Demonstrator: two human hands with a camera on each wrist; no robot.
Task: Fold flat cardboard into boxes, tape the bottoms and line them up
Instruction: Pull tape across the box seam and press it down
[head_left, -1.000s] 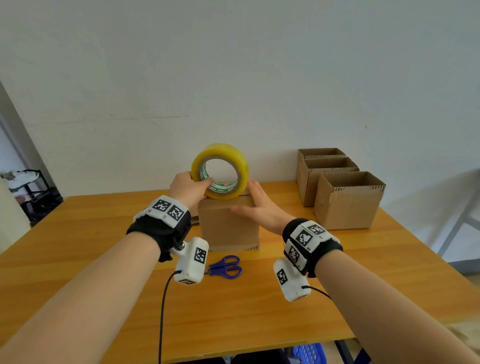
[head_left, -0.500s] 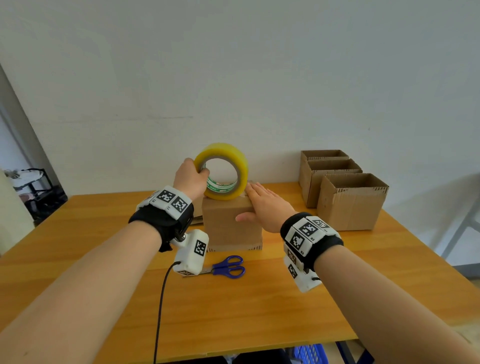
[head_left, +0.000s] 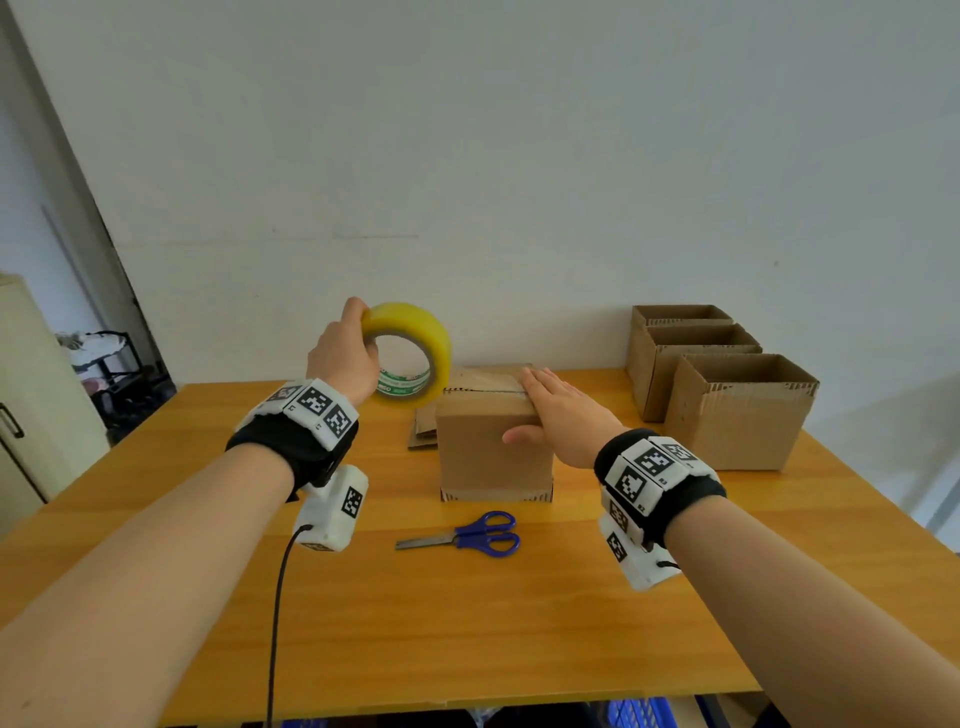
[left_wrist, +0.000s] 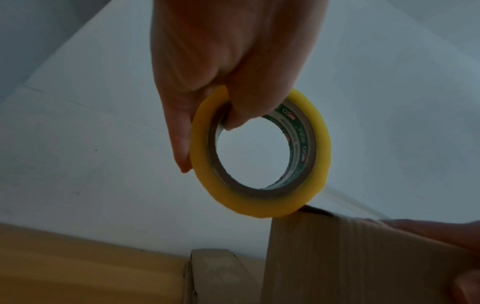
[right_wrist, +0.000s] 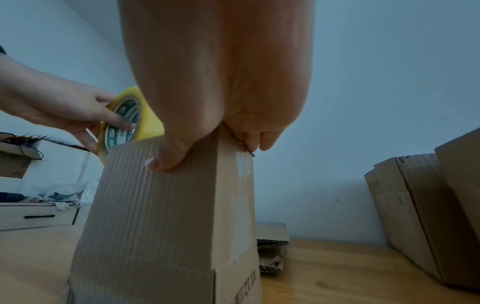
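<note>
Gripping the yellow tape roll (head_left: 410, 356) with the left hand (head_left: 343, 353), fingers hooked through its core, at the left top edge of the upturned box (head_left: 493, 441) mid-table (head_left: 363, 623); clear strip stretched across the closed flaps. Pressing flat on the box top with the right hand (head_left: 563, 415), fingers straight, thumb down the near face. Three open boxes (head_left: 737, 410) lined up at right; flat cardboard (head_left: 425, 428) behind, blue scissors (head_left: 467, 535) in front.

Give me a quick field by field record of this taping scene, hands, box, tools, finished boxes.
left hand: grips tape roll at box's left top edge
right hand: flat on box, thumb on front face
tape: clear strip runs from roll across box top
scissors: on table, before box
finished boxes: three, open-topped, right
flat cardboard: behind box
</note>
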